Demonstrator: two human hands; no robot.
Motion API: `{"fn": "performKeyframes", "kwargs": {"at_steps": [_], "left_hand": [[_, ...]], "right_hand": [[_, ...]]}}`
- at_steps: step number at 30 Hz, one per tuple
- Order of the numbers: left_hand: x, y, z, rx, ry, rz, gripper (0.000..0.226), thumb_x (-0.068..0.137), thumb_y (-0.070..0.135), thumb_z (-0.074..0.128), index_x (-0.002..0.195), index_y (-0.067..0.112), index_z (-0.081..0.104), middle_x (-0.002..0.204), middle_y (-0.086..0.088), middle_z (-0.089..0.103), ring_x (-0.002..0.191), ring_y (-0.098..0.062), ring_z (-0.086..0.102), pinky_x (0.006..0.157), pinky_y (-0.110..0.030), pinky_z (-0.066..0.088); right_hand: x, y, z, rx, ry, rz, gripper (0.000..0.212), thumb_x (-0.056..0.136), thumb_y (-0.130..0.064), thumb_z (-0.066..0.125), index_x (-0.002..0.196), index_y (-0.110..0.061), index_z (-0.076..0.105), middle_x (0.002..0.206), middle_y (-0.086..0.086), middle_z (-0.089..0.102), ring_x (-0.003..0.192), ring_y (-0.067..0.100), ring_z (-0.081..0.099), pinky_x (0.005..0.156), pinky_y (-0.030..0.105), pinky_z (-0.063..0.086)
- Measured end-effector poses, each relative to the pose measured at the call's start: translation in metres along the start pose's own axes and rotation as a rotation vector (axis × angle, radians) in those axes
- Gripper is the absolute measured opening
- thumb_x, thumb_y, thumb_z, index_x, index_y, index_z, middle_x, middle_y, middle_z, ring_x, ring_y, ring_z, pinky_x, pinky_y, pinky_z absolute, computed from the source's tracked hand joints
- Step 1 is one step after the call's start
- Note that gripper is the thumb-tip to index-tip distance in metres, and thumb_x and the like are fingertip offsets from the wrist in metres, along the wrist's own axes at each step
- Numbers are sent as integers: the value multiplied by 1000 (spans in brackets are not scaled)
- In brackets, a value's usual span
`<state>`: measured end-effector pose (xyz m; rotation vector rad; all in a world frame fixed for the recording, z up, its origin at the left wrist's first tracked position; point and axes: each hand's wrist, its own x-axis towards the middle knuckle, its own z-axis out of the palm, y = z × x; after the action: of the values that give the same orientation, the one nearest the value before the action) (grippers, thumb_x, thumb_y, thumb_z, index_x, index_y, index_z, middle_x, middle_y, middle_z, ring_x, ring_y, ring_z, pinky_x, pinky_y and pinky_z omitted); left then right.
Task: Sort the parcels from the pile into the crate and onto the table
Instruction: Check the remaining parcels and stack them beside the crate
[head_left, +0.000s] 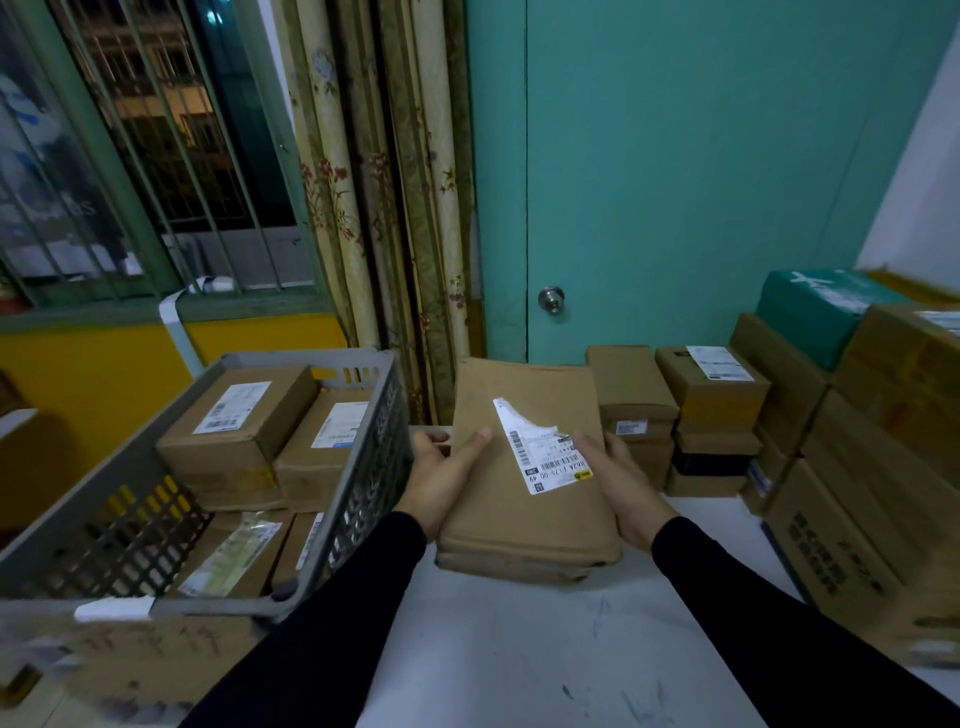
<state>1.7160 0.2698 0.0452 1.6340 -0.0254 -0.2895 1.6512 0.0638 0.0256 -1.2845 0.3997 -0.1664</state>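
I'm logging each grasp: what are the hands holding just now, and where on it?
A brown padded parcel, held by its long side edges: left hand on its left edge, right hand on its right, thumbs on top.

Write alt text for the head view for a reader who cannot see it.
Both hands, left hand and right hand, grip a flat brown parcel with a torn white label above a white table. A grey crate holding boxes stands left; stacked boxes stand right.

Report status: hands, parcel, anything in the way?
Left hand and right hand grip flat brown parcel above table. Crate at left part-filled. Nothing in the way.
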Motion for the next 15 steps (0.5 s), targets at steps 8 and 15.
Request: {"fn": "performKeyframes", "kwargs": {"at_steps": [8,15], "left_hand": [[4,-3,-3,-65,-38,-82,69,84,53,75,138,17,51,119,-4,69,101,-24,71,86,-41,59],[0,3,2,118,31,49,68,84,52,76,130,21,36,118,4,62,106,-16,63,92,-32,47]], "right_hand": [[0,-3,0,2,-37,-1,45,98,-35,65,136,-15,49,119,6,69,105,23,69,87,39,57],[1,-2,7,8,-116,-118,40,92,-19,72,129,-18,60,121,3,73,105,13,72,83,23,58]]}}
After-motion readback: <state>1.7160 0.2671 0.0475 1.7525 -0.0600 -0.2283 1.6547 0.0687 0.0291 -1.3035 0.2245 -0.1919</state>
